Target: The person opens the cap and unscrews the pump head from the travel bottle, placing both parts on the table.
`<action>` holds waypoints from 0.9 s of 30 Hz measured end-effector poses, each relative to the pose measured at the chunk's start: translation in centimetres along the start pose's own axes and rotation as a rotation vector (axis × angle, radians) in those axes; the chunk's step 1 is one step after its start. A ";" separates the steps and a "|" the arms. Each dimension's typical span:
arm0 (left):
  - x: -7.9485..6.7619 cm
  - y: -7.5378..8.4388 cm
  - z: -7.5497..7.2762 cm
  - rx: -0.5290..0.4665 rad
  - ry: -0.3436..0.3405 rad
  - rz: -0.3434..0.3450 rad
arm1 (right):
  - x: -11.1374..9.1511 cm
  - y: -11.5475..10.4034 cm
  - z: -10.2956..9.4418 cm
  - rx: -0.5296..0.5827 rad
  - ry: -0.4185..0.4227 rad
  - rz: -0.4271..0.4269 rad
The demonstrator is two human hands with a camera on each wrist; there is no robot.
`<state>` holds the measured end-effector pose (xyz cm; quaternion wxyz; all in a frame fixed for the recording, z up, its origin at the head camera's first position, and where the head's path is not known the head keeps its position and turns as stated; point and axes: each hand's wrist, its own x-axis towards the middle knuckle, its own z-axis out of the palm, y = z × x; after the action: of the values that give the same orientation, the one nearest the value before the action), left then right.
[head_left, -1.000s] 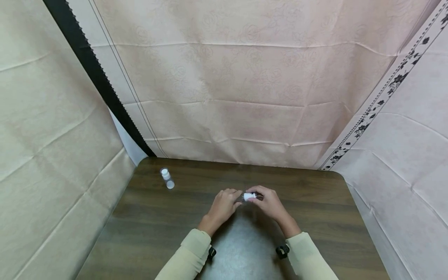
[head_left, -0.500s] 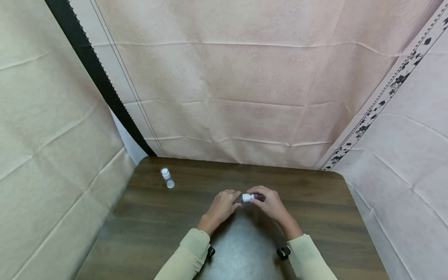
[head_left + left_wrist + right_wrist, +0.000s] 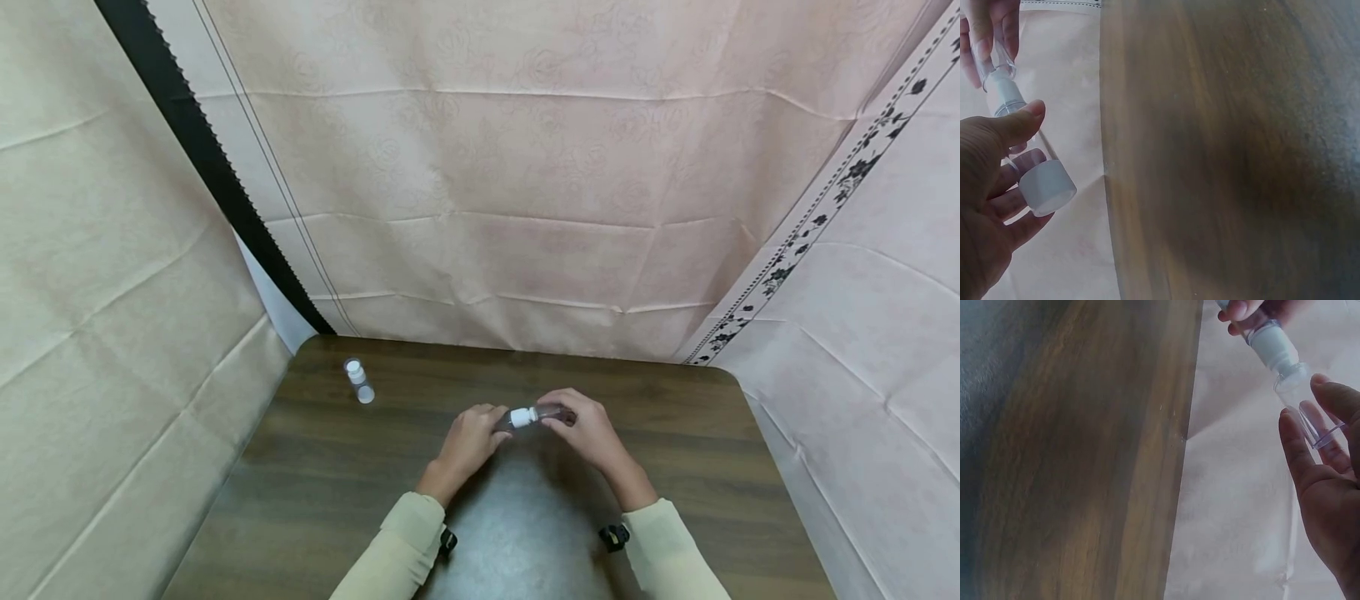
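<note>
A small clear bottle with a white base (image 3: 1047, 187) and a white collar (image 3: 522, 417) is held sideways over the table. My left hand (image 3: 469, 440) grips its clear body, thumb on one side and fingers on the other. On the other end, my right hand (image 3: 590, 431) pinches a clear cap (image 3: 1304, 403) between thumb and fingers. The cap's rim sits right at the narrow white tip of the bottle, past the collar, as the right wrist view shows. A similar clear bottle (image 3: 359, 382) with white ends stands at the table's far left.
The brown wooden table (image 3: 315, 467) has rounded far corners. Pale cloth (image 3: 480, 208) hangs behind its far edge, and more cloth (image 3: 112, 333) hangs along the left side. A black strip (image 3: 225, 183) runs down the cloth at the left.
My right hand has drawn the clear cap to the right along the bottle, so the white collar now shows outside it. My left hand has shifted slightly left. The other bottle stays put.
</note>
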<state>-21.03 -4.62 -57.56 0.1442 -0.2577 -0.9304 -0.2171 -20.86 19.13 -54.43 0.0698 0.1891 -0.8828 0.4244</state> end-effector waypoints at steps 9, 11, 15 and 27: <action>-0.5 -0.7 0.2 -0.045 0.039 -0.036 | 0.0 0.8 -0.2 -0.054 0.014 -0.014; -0.5 -0.9 0.2 -0.055 0.040 -0.040 | 0.1 1.1 -0.2 -0.076 0.014 -0.021; -0.6 -1.1 0.2 -0.061 0.039 -0.049 | 0.6 1.9 0.1 -0.128 0.004 -0.024; -0.3 -1.6 0.2 -0.071 0.077 -0.060 | 2.7 2.9 1.4 -0.280 -0.097 0.052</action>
<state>-21.70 -5.84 -58.37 0.1644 -0.2261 -0.9232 -0.2638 -24.44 18.92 -56.61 0.0416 0.1751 -0.9403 0.2889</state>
